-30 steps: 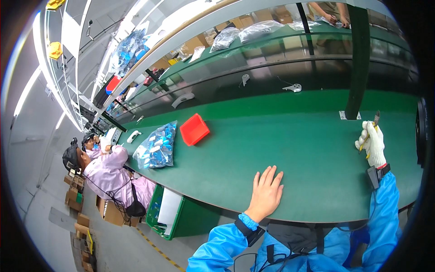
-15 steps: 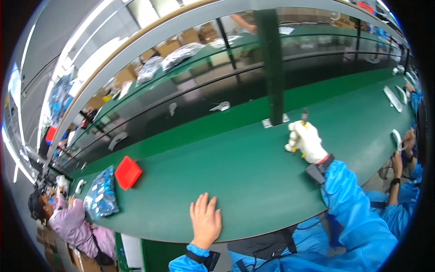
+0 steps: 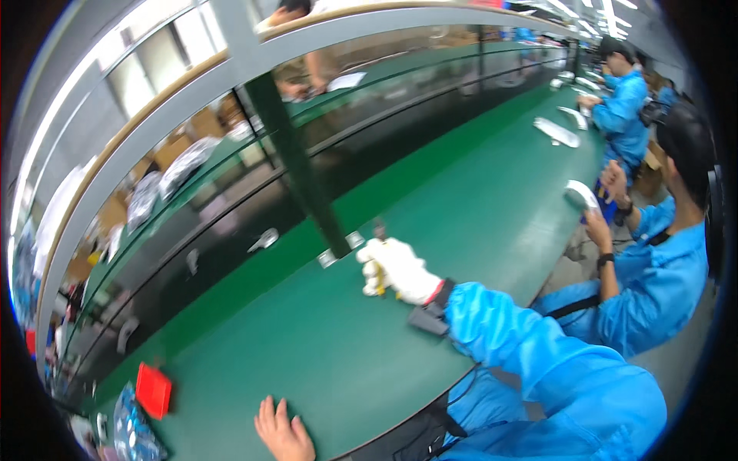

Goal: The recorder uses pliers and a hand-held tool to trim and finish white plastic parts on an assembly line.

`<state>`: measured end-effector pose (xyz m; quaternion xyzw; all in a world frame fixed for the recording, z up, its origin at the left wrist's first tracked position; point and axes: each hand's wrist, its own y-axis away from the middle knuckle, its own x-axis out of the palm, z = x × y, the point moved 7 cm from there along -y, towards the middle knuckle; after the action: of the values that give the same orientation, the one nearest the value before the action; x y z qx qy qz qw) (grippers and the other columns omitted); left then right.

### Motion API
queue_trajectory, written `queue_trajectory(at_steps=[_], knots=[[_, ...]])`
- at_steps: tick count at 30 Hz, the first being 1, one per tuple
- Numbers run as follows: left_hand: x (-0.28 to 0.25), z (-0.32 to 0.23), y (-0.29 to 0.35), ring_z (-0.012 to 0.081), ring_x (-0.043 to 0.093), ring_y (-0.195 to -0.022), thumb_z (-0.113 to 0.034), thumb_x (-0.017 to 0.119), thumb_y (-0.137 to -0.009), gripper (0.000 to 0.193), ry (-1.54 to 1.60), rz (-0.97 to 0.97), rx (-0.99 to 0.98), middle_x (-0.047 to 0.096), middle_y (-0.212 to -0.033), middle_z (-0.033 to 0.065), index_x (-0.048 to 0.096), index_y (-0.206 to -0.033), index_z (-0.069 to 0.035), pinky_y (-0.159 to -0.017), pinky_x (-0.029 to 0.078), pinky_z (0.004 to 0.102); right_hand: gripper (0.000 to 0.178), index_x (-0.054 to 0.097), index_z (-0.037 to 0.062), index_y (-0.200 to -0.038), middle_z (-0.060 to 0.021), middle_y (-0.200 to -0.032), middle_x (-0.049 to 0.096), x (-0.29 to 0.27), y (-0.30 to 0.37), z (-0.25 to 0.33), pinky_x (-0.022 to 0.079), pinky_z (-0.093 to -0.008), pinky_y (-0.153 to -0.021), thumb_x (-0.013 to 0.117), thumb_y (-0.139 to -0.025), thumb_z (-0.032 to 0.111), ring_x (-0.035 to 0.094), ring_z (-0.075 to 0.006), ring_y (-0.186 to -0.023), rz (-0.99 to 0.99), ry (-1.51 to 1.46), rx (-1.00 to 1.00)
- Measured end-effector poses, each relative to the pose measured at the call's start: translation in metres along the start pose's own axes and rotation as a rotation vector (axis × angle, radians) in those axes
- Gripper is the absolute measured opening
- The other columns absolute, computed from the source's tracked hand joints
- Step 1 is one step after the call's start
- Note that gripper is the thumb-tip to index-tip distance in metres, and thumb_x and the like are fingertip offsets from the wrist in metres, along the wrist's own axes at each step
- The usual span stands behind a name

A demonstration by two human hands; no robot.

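Observation:
My right hand (image 3: 400,270), in a white glove, is closed around yellow-handled pliers (image 3: 380,228); only their dark metal tip and bits of the handles show. It is held over the green work table (image 3: 307,338), close to the foot of a dark green post (image 3: 304,173). Bare and flat on the table's near part, my left hand (image 3: 284,432) has its fingers stretched out and holds nothing. To its left lie a red plastic bin (image 3: 154,390) and a clear bag of blue and white parts (image 3: 134,430).
At the right, a co-worker in blue (image 3: 661,284) handles a curved white part (image 3: 582,194). Another person in blue (image 3: 621,104) works farther along, near white casings (image 3: 556,132). A grey overhead rail (image 3: 346,34) crosses above. Loose white parts (image 3: 265,240) lie beyond the table's far side.
The view has swung to the right, so the table and both hands appear shifted left and more of the co-workers shows. The pliers stay in my right hand; my left hand stays flat.

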<state>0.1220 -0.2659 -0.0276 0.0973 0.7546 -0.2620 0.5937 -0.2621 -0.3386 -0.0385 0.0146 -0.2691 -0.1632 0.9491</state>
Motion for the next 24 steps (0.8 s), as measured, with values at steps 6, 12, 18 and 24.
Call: queue_trajectory(at_steps=[6, 12, 18, 24], knots=[[-0.003, -0.011, -0.004, 0.0419, 0.049, -0.128, -0.016, 0.055, -0.097, 0.038, 0.005, -0.024, 0.056, 0.053, -0.140, 0.0245, 0.058, -0.132, 0.001, -0.110, 0.036, 0.0505, 0.032, 0.055, 0.0069, -0.098, -0.0013, -0.071, 0.055, -0.008, -0.008, -0.009, 0.051, -0.0312, -0.050, 0.057, -0.102, 0.039, 0.055, -0.0126, -0.053, 0.021, -0.018, 0.009], [-0.006, -0.014, -0.002, 0.0431, 0.051, -0.127, -0.017, 0.053, -0.101, 0.037, -0.006, -0.038, 0.095, 0.053, -0.139, 0.0267, 0.059, -0.131, 0.002, -0.109, 0.038, 0.0506, 0.027, 0.051, 0.0093, -0.099, -0.0004, -0.070, 0.050, -0.004, -0.007, -0.011, 0.045, -0.0310, -0.047, 0.056, -0.102, 0.035, 0.047, -0.0111, -0.050, 0.053, -0.086, 0.005], [-0.007, -0.019, -0.005, 0.0431, 0.052, -0.126, -0.019, 0.053, -0.102, 0.036, 0.005, -0.046, 0.114, 0.054, -0.137, 0.0275, 0.060, -0.129, 0.005, -0.110, 0.039, 0.0495, 0.024, 0.049, 0.0092, -0.099, 0.0000, -0.072, 0.048, -0.005, -0.012, -0.014, 0.044, -0.0295, -0.046, 0.053, -0.104, 0.032, 0.045, -0.0103, -0.050, 0.105, -0.107, 0.001], [-0.009, -0.026, -0.007, 0.0435, 0.053, -0.124, -0.018, 0.052, -0.102, 0.036, 0.006, -0.047, 0.140, 0.054, -0.136, 0.0283, 0.060, -0.126, 0.007, -0.110, 0.040, 0.0493, 0.025, 0.049, 0.0088, -0.100, 0.0001, -0.073, 0.048, -0.008, -0.014, -0.015, 0.045, -0.0289, -0.045, 0.053, -0.104, 0.033, 0.045, -0.0092, -0.049, 0.086, -0.046, 0.006]])
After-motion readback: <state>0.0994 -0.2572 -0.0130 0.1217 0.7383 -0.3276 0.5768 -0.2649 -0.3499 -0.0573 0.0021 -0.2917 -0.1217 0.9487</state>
